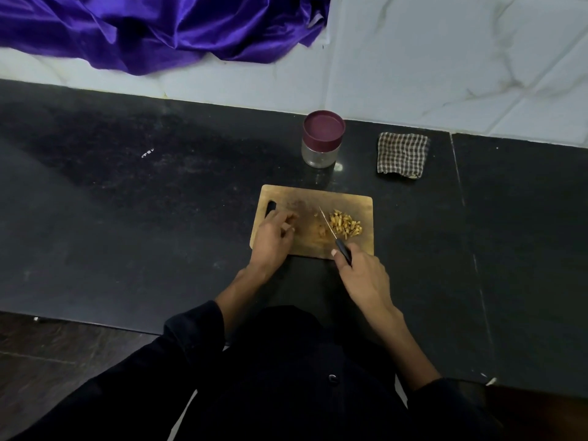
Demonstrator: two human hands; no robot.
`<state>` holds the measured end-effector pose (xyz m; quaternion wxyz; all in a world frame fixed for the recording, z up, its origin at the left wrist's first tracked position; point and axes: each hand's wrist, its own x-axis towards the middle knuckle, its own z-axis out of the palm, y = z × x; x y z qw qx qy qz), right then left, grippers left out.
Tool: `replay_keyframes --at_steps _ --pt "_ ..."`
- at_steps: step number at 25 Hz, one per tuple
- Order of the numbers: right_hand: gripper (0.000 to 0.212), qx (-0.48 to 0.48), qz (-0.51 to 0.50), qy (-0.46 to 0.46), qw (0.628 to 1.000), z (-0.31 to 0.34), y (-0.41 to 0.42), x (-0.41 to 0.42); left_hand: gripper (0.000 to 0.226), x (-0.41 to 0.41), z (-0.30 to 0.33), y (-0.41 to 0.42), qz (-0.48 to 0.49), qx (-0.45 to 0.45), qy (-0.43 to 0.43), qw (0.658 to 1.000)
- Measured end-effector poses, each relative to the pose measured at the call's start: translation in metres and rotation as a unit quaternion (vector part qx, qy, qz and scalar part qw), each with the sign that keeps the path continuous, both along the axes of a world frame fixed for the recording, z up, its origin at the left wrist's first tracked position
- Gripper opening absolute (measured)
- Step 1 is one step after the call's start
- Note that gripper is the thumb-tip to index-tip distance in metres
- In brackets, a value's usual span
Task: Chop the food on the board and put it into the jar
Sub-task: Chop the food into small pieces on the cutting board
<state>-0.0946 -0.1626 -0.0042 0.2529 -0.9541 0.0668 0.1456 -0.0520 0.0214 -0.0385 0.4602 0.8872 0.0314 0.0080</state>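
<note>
Black stone makes up the tabletop [159,218], with pale marble tile behind it and a purple satin cloth [152,30] bunched on the tile at the far left. On the tabletop lies a wooden cutting board [356,205]. The right grip [364,275] is wrapped tight around the dark handle of a knife [334,233], whose blade runs up and to the left from that grip and rests on the board. Just beyond the right grip, to the right of the blade, sits a heap of chopped yellowish food [346,226]; a few small pieces lie on the blade's other side. The left grip [273,237] rests on the board's left part, beside the handle slot, fingers curled loosely; whether it pinches anything cannot be told. Farther out past both grips stands a glass jar [322,140], its maroon lid on, apart from the board. Right of the jar lies a folded checked cloth [402,155].
</note>
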Motion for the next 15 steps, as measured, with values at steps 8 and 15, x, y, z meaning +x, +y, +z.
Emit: replay_keyframes --at_steps 8,15 --pt "0.024 -0.002 -0.002 -0.014 1.000 0.002 -0.013 -0.013 0.054 -0.003 -0.004 -0.017 -0.161 0.216 -0.143 0.952" --pt "0.022 -0.033 0.028 -0.033 0.999 0.004 -0.014 -0.012 0.059 0.003 0.004 -0.015 -0.201 0.294 -0.111 0.928"
